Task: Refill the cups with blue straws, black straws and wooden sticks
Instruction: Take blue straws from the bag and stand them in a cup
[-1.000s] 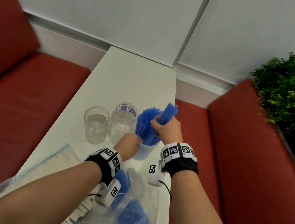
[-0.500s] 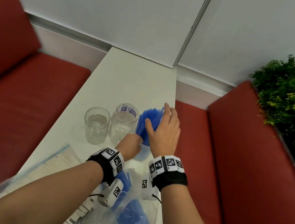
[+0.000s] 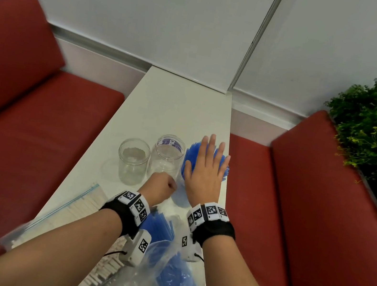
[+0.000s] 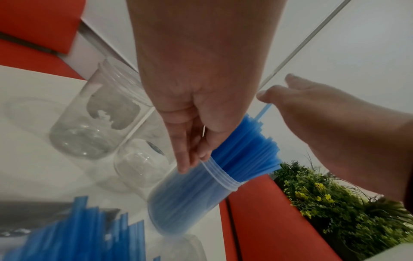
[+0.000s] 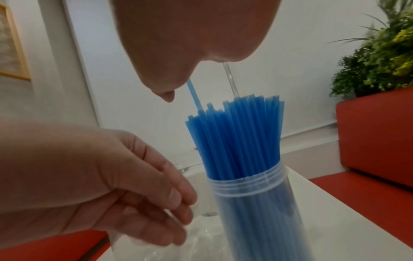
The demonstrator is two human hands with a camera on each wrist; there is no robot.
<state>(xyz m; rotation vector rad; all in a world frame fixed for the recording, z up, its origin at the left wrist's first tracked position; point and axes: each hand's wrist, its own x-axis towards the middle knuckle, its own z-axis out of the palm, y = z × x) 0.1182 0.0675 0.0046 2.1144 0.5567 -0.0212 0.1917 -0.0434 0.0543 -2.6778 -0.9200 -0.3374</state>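
Nearest on the white bench (image 3: 179,106) lay a crinkled clear bag (image 3: 159,276) of spare blue straws and a zip bag of wooden sticks (image 3: 85,205). The left hand (image 3: 158,188), fingers loosely curled and grasping nothing, touched the ribbed plastic cup (image 5: 252,203), apparently steadying it. The right hand (image 3: 205,171), fingers released and flat, pressed the blue straws (image 5: 236,134) level. Two clear cups (image 3: 132,160) stood empty beyond

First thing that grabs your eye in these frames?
The cup crammed with blue straws at the table's right edge, with the right hand spread flat over their tops. The left hand is by the cup's rim. Left of it stand two empty cups.
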